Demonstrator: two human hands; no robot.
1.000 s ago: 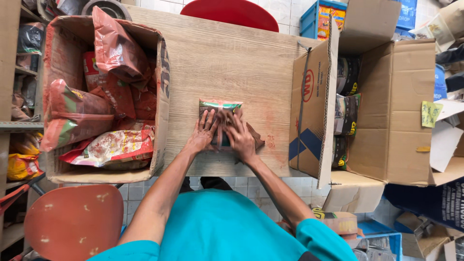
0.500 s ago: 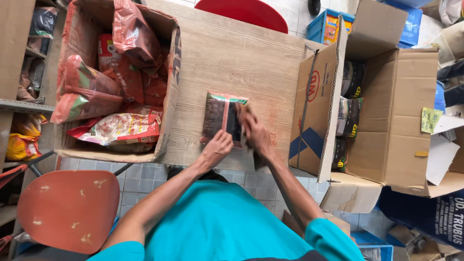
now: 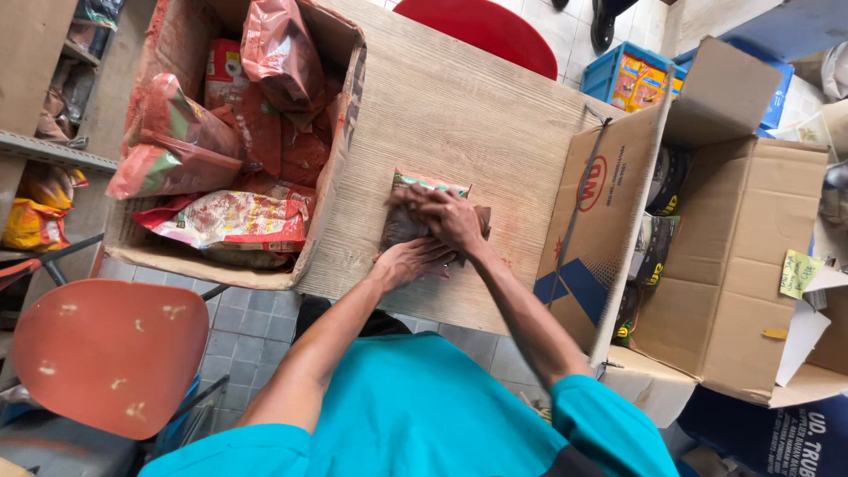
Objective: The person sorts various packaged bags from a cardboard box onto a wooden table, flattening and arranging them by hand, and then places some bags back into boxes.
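Observation:
A flat green-topped packet (image 3: 422, 184) lies on the wooden table (image 3: 459, 106). My right hand (image 3: 446, 216) is curled over the packet's upper middle, fingers gripping it. My left hand (image 3: 408, 259) presses flat against the packet's near end, fingers spread. Most of the packet is hidden under both hands. To the left stands an open cardboard box (image 3: 340, 168) holding several red and green bags (image 3: 231, 221).
A large open cardboard box (image 3: 733, 265) with dark packets (image 3: 658, 247) stands on the right. A red chair (image 3: 106, 353) is at the lower left and another red seat (image 3: 481, 25) is beyond the table. A blue crate (image 3: 632, 75) sits on the tiled floor.
My right hand has slid from the packet's right side up onto its middle. My left hand stays at the near end. The view has shifted slightly.

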